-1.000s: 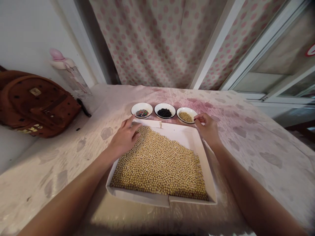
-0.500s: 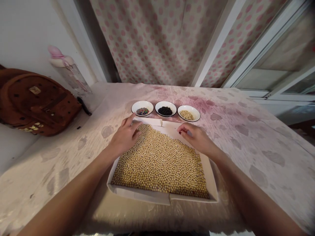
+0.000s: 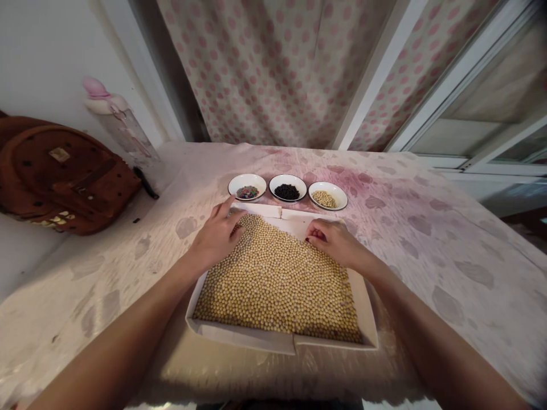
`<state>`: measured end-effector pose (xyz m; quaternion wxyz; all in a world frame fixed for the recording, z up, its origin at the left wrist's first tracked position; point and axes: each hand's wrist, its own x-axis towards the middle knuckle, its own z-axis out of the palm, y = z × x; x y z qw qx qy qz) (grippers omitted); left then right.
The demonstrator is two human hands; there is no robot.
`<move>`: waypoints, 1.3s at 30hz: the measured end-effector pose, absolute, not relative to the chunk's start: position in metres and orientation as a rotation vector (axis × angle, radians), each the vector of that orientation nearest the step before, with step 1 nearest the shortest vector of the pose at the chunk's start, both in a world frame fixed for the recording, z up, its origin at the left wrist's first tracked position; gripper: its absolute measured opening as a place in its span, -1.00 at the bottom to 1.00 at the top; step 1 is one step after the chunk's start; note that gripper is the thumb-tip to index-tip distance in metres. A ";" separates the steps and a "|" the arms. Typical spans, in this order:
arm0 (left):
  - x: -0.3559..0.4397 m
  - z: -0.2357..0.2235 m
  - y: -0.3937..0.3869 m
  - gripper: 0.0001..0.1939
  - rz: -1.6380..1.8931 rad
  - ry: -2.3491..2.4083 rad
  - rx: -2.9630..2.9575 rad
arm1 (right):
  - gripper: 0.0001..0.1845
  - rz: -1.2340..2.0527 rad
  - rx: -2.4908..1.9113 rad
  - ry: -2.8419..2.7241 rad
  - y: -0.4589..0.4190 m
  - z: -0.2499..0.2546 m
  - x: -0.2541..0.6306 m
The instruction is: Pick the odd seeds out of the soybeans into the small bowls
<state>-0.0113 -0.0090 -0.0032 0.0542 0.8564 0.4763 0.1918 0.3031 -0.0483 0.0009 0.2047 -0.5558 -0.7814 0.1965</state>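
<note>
A white cardboard tray (image 3: 256, 340) filled with yellow soybeans (image 3: 277, 285) lies in front of me. My left hand (image 3: 217, 234) rests at the tray's far left corner, fingers spread over the beans. My right hand (image 3: 331, 239) sits on the beans near the far right, fingertips curled together in a pinch; what they hold is hidden. Beyond the tray stand three small white dishes: one with mixed coloured beans (image 3: 247, 186), one with black beans (image 3: 288, 187), one with yellow beans (image 3: 327, 195).
A stained cloth covers the table (image 3: 427, 239). A brown backpack (image 3: 64, 176) and a clear bottle with a pink cap (image 3: 119, 125) stand at the left against the wall. A dotted curtain (image 3: 277, 62) hangs behind, with a window frame to the right.
My right hand came back from the yellow-bean dish at the far right and settled onto the beans in the tray, closing its fingertips. My left hand stayed at the tray's far left corner.
</note>
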 end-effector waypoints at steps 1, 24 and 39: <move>-0.011 -0.004 -0.009 -0.60 0.585 1.445 2.608 | -0.90 0.530 -1.552 -2.166 -0.048 0.000 0.303; -0.011 -0.005 -0.009 -0.61 0.620 1.440 2.620 | -0.88 0.415 -1.547 -2.266 -0.055 0.018 0.315; -0.007 -0.005 -0.011 -0.62 0.637 1.578 2.515 | -0.82 0.539 -1.604 -2.430 -0.063 0.035 0.322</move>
